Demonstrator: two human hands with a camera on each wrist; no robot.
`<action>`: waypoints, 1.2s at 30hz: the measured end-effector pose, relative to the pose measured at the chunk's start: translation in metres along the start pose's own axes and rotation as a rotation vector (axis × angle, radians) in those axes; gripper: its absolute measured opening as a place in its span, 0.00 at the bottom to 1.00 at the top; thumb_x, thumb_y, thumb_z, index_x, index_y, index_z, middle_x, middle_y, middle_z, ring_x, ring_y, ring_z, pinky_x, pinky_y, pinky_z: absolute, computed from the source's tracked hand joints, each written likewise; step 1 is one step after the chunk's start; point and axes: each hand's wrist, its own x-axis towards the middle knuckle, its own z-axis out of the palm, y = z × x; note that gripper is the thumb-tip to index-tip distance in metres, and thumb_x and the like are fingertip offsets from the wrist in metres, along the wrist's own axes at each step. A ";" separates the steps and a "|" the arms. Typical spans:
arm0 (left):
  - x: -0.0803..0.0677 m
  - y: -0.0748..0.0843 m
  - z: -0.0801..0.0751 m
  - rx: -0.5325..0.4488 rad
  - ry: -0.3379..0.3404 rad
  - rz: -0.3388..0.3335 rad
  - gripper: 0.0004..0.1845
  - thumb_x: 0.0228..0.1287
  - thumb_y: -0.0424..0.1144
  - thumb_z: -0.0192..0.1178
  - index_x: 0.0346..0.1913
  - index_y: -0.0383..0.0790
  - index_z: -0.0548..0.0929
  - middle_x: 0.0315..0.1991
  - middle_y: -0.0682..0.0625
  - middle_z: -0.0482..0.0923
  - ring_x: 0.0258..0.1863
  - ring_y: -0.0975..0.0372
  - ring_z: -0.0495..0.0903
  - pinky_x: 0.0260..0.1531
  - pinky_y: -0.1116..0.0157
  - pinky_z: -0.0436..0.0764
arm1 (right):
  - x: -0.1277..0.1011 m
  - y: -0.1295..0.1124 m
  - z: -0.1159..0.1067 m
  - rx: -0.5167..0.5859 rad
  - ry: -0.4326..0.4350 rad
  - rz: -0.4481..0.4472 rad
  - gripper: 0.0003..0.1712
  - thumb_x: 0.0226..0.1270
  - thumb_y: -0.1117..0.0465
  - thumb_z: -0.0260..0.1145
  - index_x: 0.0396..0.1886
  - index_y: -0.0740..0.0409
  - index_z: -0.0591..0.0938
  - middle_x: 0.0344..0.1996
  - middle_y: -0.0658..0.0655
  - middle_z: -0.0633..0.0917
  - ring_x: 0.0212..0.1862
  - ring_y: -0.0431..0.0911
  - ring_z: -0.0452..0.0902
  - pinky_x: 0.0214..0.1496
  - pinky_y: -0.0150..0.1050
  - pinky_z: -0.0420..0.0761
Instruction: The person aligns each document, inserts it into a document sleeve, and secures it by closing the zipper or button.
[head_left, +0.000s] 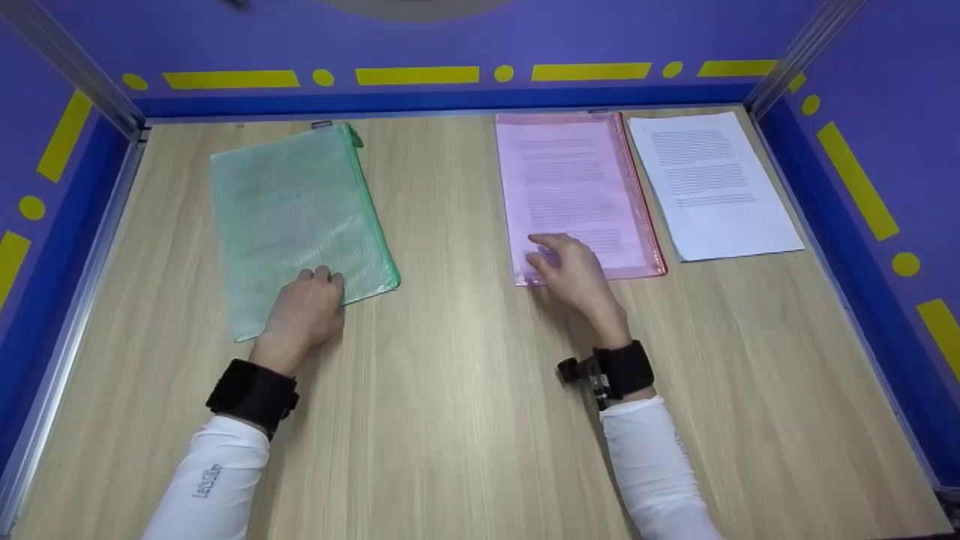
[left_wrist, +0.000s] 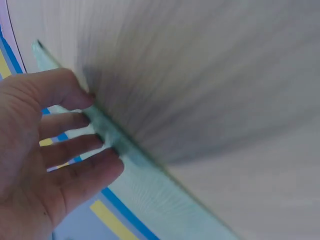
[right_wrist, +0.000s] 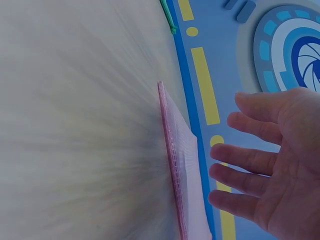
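A green translucent zip pouch (head_left: 289,202) lies flat on the left of the table, slightly turned. My left hand (head_left: 304,311) is at its lower edge, fingertips on the pouch. In the left wrist view the thumb of the left hand (left_wrist: 55,140) is right at the edge of the green pouch (left_wrist: 155,192). A pink zip pouch (head_left: 562,180) with a red zip side and printed text showing through lies right of centre. Over its lower part hovers my right hand (head_left: 577,274), fingers loosely bent and thumb apart. The right wrist view shows nothing in the right hand (right_wrist: 260,160).
White printed sheets (head_left: 712,187) lie right of the pink pouch. The wooden table (head_left: 450,375) is bordered by a blue-purple back wall (head_left: 420,45) with yellow marks and by side walls. Both wrists wear black bands (head_left: 251,394).
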 end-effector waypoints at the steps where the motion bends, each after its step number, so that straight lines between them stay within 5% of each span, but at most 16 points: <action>1: 0.001 0.000 0.001 0.002 0.013 -0.003 0.08 0.62 0.28 0.52 0.38 0.25 0.79 0.37 0.32 0.78 0.35 0.42 0.79 0.32 0.50 0.82 | 0.000 0.000 0.000 0.000 -0.003 -0.001 0.24 0.71 0.53 0.63 0.62 0.60 0.79 0.61 0.65 0.81 0.65 0.60 0.75 0.72 0.53 0.70; 16: 0.008 -0.007 -0.001 -0.170 0.079 -0.044 0.16 0.63 0.23 0.51 0.49 0.31 0.85 0.48 0.34 0.86 0.46 0.40 0.84 0.46 0.46 0.82 | 0.005 -0.001 0.009 0.047 -0.055 0.012 0.25 0.72 0.52 0.63 0.64 0.59 0.78 0.61 0.65 0.81 0.64 0.58 0.77 0.72 0.50 0.71; 26: 0.029 0.025 -0.005 -0.268 0.197 -0.010 0.13 0.71 0.27 0.52 0.45 0.35 0.87 0.36 0.38 0.88 0.37 0.46 0.87 0.36 0.50 0.84 | 0.002 -0.014 0.022 0.162 -0.098 -0.012 0.27 0.72 0.52 0.62 0.66 0.59 0.77 0.62 0.64 0.81 0.63 0.57 0.79 0.67 0.49 0.76; 31: 0.039 0.042 -0.010 -0.313 0.208 -0.019 0.13 0.73 0.32 0.52 0.48 0.36 0.87 0.38 0.39 0.88 0.38 0.46 0.87 0.36 0.50 0.84 | 0.003 -0.016 0.027 0.160 -0.097 -0.007 0.28 0.72 0.52 0.62 0.66 0.61 0.75 0.61 0.64 0.81 0.63 0.56 0.79 0.68 0.48 0.76; 36: 0.049 0.060 -0.011 -0.343 0.208 -0.017 0.12 0.73 0.34 0.53 0.46 0.37 0.87 0.39 0.40 0.89 0.39 0.46 0.87 0.38 0.49 0.84 | 0.004 -0.018 0.032 0.291 -0.113 0.037 0.30 0.73 0.51 0.61 0.68 0.62 0.74 0.62 0.64 0.80 0.64 0.55 0.78 0.68 0.46 0.76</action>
